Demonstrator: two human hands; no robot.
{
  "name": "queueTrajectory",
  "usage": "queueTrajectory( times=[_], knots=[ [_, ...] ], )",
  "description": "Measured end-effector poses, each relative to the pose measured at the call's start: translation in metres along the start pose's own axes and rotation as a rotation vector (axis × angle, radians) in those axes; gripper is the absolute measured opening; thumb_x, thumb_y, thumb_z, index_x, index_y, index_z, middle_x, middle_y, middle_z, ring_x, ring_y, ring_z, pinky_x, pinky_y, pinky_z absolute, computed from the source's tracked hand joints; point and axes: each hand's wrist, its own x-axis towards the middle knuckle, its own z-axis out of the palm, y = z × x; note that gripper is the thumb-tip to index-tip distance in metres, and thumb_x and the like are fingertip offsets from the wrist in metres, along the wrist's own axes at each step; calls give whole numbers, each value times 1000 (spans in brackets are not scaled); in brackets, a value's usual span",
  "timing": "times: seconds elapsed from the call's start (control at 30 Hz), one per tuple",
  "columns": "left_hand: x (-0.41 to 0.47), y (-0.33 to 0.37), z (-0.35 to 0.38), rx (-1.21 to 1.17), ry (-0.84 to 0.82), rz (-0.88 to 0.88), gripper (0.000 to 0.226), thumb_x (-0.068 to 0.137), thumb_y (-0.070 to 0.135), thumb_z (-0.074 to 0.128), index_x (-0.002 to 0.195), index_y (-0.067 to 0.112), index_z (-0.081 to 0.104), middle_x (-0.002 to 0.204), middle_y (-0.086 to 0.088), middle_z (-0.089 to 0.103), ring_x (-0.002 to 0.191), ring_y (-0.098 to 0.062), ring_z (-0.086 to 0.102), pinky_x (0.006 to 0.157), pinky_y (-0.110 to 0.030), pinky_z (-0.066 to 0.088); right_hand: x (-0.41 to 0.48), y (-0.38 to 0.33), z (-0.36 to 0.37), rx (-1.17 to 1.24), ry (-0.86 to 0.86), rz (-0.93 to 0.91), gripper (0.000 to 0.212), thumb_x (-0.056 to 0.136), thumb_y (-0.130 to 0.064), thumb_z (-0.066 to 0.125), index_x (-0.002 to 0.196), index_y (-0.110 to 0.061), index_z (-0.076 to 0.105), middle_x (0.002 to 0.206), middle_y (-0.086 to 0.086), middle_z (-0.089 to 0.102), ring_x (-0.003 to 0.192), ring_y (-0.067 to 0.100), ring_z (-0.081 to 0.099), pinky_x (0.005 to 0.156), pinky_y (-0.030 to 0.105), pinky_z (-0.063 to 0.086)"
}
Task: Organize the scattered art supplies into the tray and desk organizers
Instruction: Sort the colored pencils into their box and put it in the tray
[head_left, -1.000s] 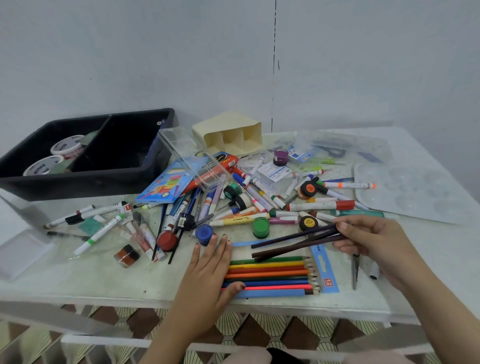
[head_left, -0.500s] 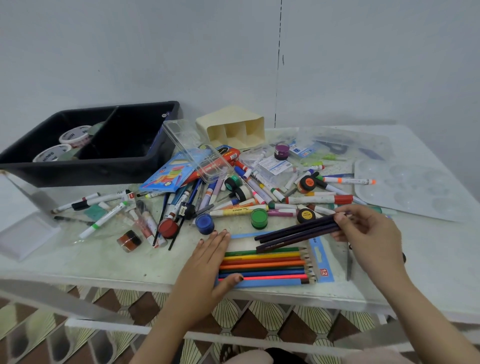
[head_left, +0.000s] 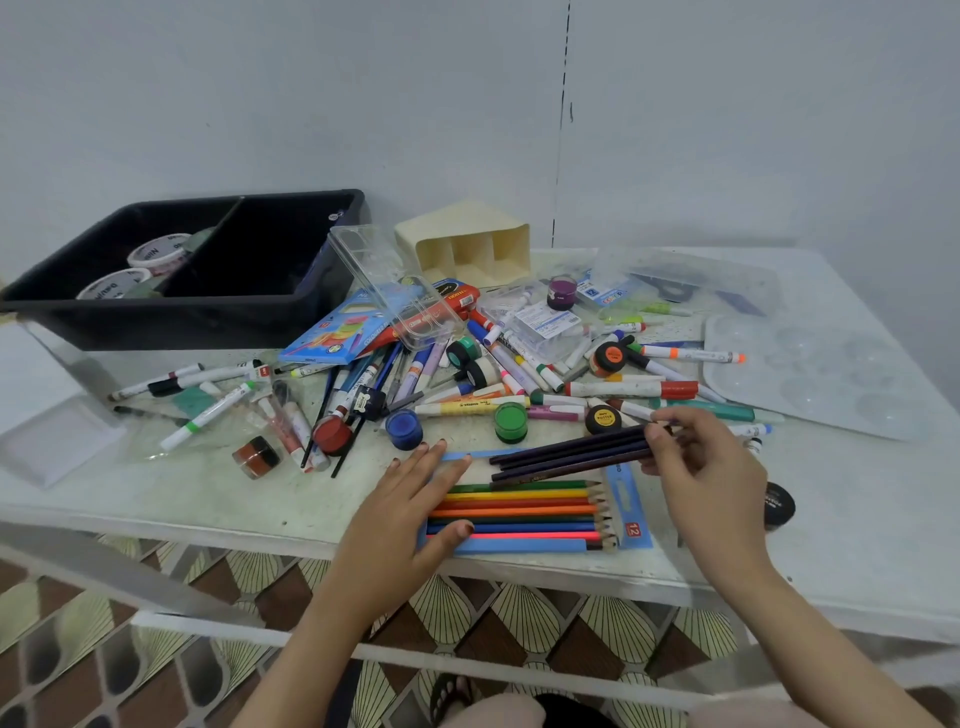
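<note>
A row of coloured pencils (head_left: 519, 512) lies in an open blue pencil sleeve (head_left: 631, 512) near the table's front edge. My left hand (head_left: 410, 512) lies flat on the sleeve's left end, fingers straight. My right hand (head_left: 701, 467) pinches several dark pencils (head_left: 566, 454) by their right ends, held just above the row. The black two-part tray (head_left: 218, 312) stands at the back left with tape rolls (head_left: 156, 254) in its left part. A cream desk organizer (head_left: 467, 244) lies on its side at the back. Markers, pens and paint pots (head_left: 511, 421) lie heaped mid-table.
A clear plastic box (head_left: 389, 286) leans against the tray. A white paint palette (head_left: 815, 374) lies at the right, a clear lid (head_left: 47, 441) at the left. A black round object (head_left: 779, 504) sits beside my right wrist. Tiled floor shows below the table edge.
My right hand has brought the dark pencils lower and closer to level, nearer the coloured row. The left hand stays pressed on the sleeve.
</note>
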Motion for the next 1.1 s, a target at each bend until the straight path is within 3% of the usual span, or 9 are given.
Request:
queueTrajectory(
  times=[0.2, 0.27, 0.37, 0.43, 0.5, 0.63, 0.83, 1.1],
  knots=[
    [-2, 0, 2, 32, 3, -2, 59, 88, 72, 16, 143, 51, 11, 154, 18, 6, 142, 0, 0, 113, -25, 4, -5, 1, 3, -106, -126, -109, 17, 87, -14, 65, 95, -28, 59, 81, -14, 63, 76, -5, 57, 62, 2, 40],
    [-2, 0, 3, 41, 1, -4, 61, 88, 73, 19, 144, 51, 11, 155, 16, 7, 142, -2, 2, 113, -26, 5, -5, 2, 3, -160, -202, -109, 21, 86, -20, 66, 106, -25, 61, 94, -11, 64, 82, -3, 57, 66, 4, 39],
    [-2, 1, 3, 49, 10, -10, 61, 87, 73, 20, 144, 52, 8, 155, 16, 7, 142, -2, 0, 113, -25, 4, -10, 3, 1, -269, -378, -101, 62, 78, -47, 67, 132, -21, 49, 120, -13, 49, 111, 0, 43, 93, 16, 33],
    [-2, 0, 4, 60, 10, -13, 61, 87, 74, 18, 143, 55, 4, 154, 19, 4, 141, 2, -4, 112, -22, 0, -14, 2, 1, -314, -463, -76, 90, 68, -68, 60, 141, -21, 37, 128, -11, 41, 122, 3, 36, 100, 22, 30],
    [-2, 0, 4, 65, 13, -12, 61, 87, 74, 19, 143, 54, 4, 154, 19, 4, 141, 2, -4, 111, -21, 0, -17, 1, 5, -360, -496, -78, 99, 65, -72, 61, 144, -20, 31, 134, -9, 39, 127, 8, 35, 101, 23, 29],
    [-1, -1, 4, 59, 13, -13, 61, 87, 74, 20, 143, 54, 7, 153, 20, 5, 141, 0, 1, 112, -25, 5, -18, 0, 14, -424, -486, -162, 91, 72, -55, 70, 144, -18, 29, 132, -5, 39, 125, 10, 34, 99, 17, 23],
    [-2, -1, 5, 58, 13, -17, 59, 87, 74, 19, 142, 57, 7, 153, 20, 4, 140, -1, 1, 112, -28, 9, -13, -3, 16, -444, -482, -219, 74, 82, -31, 64, 145, -18, 28, 132, -4, 40, 123, 9, 34, 95, 14, 23],
    [-1, 0, 4, 86, 8, -21, 61, 87, 74, 16, 143, 55, 3, 153, 20, 3, 141, 0, 0, 111, -22, 3, -8, -9, 3, -566, -397, -325, 50, 77, -25, 67, 125, -16, 57, 117, -3, 60, 106, 16, 52, 84, 24, 33]
  ],
)
